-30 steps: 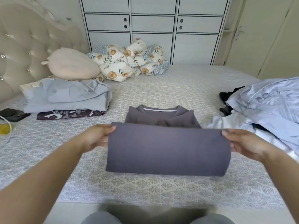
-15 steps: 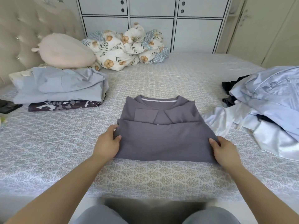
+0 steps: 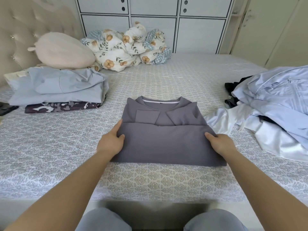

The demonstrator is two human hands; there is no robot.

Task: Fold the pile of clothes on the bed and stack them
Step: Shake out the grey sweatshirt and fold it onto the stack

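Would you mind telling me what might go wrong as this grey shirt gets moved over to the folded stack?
The left hand and right hand grip only the side edges of the grey shirt, so the folded-up bottom half could flop open when lifted. The folded stack already looks uneven on top, so the shirt may slide off. The loose white satin garment lies right beside the shirt and could get dragged along.

a grey t-shirt [image 3: 166, 139] lies flat on the bed [image 3: 150, 180], near its front edge, sleeves tucked in, lower half folded up over the chest, neckline pointing away. to its left, well apart, sits the stack of folded clothes [image 3: 58, 90]: pale blue garments on top of a dark patterned one. on the right of the bed is the unfolded pile [image 3: 270, 107], a rumpled heap of light blue, shiny white and black fabric, its white edge just beside the shirt.
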